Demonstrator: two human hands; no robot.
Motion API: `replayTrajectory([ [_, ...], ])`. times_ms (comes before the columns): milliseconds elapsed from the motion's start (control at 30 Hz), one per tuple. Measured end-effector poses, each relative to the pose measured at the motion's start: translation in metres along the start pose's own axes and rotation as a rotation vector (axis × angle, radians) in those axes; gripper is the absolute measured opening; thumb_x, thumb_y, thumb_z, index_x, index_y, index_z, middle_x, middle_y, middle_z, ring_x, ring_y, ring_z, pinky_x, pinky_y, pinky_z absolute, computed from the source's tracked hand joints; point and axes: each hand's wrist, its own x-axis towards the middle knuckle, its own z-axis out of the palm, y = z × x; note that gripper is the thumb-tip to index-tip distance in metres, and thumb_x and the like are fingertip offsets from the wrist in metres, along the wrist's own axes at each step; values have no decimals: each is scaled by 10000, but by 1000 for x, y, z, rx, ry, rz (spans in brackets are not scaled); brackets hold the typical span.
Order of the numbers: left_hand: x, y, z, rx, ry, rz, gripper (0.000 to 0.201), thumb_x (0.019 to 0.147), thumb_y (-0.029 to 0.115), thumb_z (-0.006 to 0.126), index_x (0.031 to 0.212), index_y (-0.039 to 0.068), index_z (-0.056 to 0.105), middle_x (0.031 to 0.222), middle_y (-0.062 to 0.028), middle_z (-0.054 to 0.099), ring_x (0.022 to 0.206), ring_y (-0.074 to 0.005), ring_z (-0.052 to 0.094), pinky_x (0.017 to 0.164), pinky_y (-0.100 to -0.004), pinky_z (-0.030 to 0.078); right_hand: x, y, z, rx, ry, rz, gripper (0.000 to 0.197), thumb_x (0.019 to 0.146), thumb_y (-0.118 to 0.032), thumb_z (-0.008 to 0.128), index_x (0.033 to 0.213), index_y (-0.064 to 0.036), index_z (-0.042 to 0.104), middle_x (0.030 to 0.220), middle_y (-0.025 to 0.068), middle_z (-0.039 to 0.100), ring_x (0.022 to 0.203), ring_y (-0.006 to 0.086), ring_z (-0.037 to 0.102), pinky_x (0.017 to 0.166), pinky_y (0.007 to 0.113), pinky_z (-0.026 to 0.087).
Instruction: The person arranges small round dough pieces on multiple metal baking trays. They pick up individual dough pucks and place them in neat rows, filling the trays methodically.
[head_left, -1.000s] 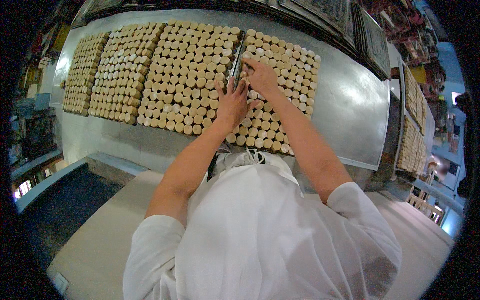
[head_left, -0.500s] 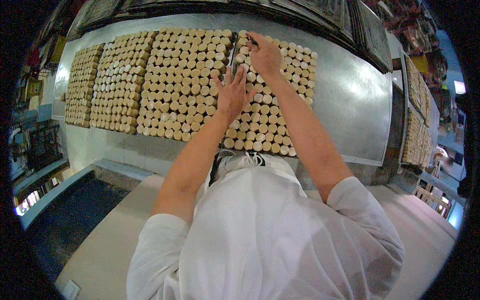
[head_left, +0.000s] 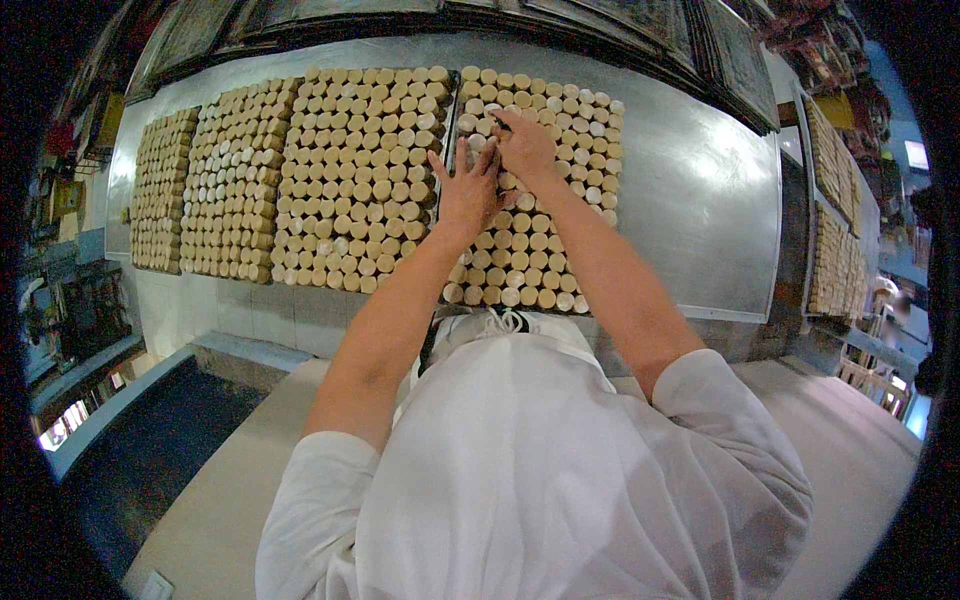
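Rows of round, pale dough pieces fill the rightmost dark tray in front of me. My left hand rests along this tray's left part with its fingers spread, touching the tops of the pieces and holding nothing. Just to its right, my right hand is closed, its thumb and forefinger pinching a small dark tool low over the dough pieces. Most of the tool is hidden by the fingers, so its kind cannot be made out.
Left of my hands, several more trays of dough pieces stand side by side on the metal table. Dark empty trays are stacked along the far edge. Another rack of filled trays stands at the far right.
My right hand has moved nearer to me with the dark tool, from the far rows of the tray to beside my left fingertips. My left hand stays spread in nearly the same place.
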Motion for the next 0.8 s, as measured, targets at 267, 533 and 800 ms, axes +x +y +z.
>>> replayTrajectory([
  [267, -22, -3, 6, 93, 0, -9, 721, 1039, 612, 470, 1594, 154, 432, 1646, -18, 401, 1599, -360, 168, 1154, -837, 16, -28, -15, 1, 38, -93, -26, 345, 961, -220, 692, 1305, -231, 714, 855, 164, 739, 777, 374, 711, 685, 496, 552],
  [533, -49, -4, -5, 99, -20, 52, 653, 1036, 564, 509, 1547, 157, 515, 1629, -15, 431, 1604, -349, 164, 1152, -840, 54, -55, -16, -6, 257, 31, -12, 459, 915, -70, 619, 1343, -215, 700, 845, 187, 722, 771, 374, 688, 693, 492, 533],
  [800, -59, 6, 3, 49, 10, 112, 690, 1013, 562, 542, 1557, 139, 497, 1632, -15, 423, 1600, -344, 175, 1161, -831, 58, -64, 6, -9, 141, 66, 1, 450, 906, -120, 672, 1334, -257, 703, 867, 139, 745, 783, 347, 700, 681, 458, 535],
])
